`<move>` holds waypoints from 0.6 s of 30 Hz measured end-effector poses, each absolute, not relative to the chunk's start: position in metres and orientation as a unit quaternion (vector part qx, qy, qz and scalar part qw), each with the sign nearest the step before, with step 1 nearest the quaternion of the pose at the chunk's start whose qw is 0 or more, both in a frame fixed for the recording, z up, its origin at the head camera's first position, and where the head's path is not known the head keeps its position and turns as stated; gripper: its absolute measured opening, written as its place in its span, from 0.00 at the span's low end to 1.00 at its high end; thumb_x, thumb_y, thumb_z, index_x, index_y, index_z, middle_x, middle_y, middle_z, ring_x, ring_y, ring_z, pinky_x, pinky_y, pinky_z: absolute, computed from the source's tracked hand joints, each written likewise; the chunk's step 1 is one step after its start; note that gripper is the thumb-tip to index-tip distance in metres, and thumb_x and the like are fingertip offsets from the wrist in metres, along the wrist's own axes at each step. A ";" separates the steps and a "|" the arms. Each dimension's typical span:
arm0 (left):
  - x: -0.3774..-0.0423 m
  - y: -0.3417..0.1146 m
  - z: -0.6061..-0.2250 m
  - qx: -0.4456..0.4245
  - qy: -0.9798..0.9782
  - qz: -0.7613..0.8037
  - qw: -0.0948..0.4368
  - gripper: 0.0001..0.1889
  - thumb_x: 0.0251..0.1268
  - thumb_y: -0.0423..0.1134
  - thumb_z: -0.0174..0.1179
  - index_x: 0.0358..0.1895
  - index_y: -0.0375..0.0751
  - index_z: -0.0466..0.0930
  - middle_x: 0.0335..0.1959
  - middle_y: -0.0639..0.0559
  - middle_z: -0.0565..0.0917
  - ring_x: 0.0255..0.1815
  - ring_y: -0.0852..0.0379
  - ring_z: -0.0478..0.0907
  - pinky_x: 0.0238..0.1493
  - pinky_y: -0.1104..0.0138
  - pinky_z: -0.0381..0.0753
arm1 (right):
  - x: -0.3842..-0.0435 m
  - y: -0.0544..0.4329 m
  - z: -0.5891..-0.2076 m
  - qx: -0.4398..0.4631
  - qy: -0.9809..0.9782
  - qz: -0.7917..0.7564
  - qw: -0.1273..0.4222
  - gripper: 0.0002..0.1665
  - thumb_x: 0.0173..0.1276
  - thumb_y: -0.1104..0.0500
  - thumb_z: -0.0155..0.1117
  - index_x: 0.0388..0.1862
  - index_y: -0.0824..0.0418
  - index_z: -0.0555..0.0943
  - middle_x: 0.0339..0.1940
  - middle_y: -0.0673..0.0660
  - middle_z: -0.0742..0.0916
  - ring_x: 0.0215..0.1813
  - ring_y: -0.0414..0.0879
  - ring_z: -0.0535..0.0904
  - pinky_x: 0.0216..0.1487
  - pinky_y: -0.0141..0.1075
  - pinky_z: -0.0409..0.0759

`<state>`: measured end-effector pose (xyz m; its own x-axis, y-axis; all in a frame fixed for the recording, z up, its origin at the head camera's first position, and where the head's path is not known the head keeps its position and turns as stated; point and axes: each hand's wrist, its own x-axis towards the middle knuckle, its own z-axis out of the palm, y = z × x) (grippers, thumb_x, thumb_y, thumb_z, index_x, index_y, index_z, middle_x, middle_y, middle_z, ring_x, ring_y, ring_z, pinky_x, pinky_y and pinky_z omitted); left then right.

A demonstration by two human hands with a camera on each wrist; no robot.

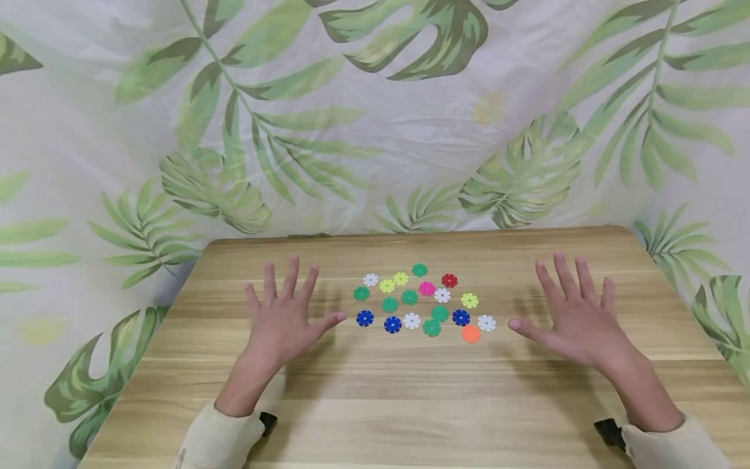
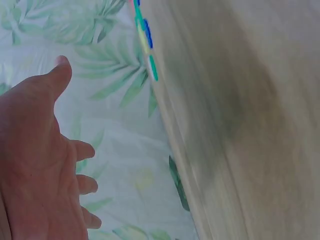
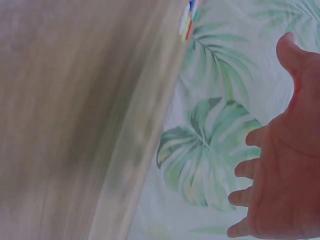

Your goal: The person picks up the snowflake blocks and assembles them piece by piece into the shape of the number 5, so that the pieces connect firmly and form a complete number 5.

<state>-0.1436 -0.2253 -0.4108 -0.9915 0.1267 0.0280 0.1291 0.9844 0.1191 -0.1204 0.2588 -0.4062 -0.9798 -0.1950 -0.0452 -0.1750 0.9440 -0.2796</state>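
Several flat, notched plastic discs lie spread out in the middle of the wooden table, among them a red disc (image 1: 449, 281), a pink disc (image 1: 427, 288), an orange disc (image 1: 471, 334), a blue disc (image 1: 364, 318), a green disc (image 1: 419, 270), a yellow disc (image 1: 470, 300) and a white disc (image 1: 487, 323). To their left is my left hand (image 1: 282, 327), fingers spread and straight, its thumb tip close to the leftmost blue disc. On the other side my right hand (image 1: 581, 324) has its fingers spread too, thumb toward the white disc. Both hands hold nothing.
The wooden table (image 1: 375, 404) reaches back to a hanging cloth (image 1: 410, 130) printed with green leaves. A dark strap piece (image 1: 268, 423) shows at the left sleeve (image 1: 219, 436), and another dark piece (image 1: 611, 432) at the right sleeve (image 1: 674, 448).
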 end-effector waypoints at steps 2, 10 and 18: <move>-0.143 -0.221 -0.412 -0.078 -0.995 -0.063 0.011 0.57 0.65 0.83 0.53 0.89 0.52 0.52 0.91 0.40 0.42 0.89 0.25 0.29 0.77 0.18 0.32 | -0.121 0.256 -0.408 -0.102 0.985 -0.133 0.041 0.71 0.70 0.19 0.58 0.91 0.59 0.42 0.90 0.68 0.37 0.88 0.74 0.24 0.75 0.84 0.25; -0.141 -0.206 -0.413 -0.131 -0.989 -0.069 -0.006 0.54 0.67 0.78 0.58 0.88 0.51 0.56 0.91 0.42 0.48 0.90 0.28 0.37 0.80 0.20 0.38 | -0.124 0.248 -0.414 -0.148 0.981 -0.118 0.045 0.67 0.70 0.21 0.61 0.90 0.60 0.51 0.91 0.69 0.46 0.90 0.73 0.35 0.79 0.82 0.32; -0.142 -0.198 -0.417 -0.179 -0.982 -0.058 -0.006 0.51 0.68 0.73 0.63 0.86 0.49 0.60 0.89 0.41 0.55 0.88 0.29 0.51 0.81 0.24 0.48 | -0.126 0.239 -0.419 -0.203 0.972 -0.110 0.037 0.59 0.74 0.30 0.66 0.87 0.65 0.58 0.89 0.72 0.58 0.88 0.73 0.51 0.80 0.78 0.50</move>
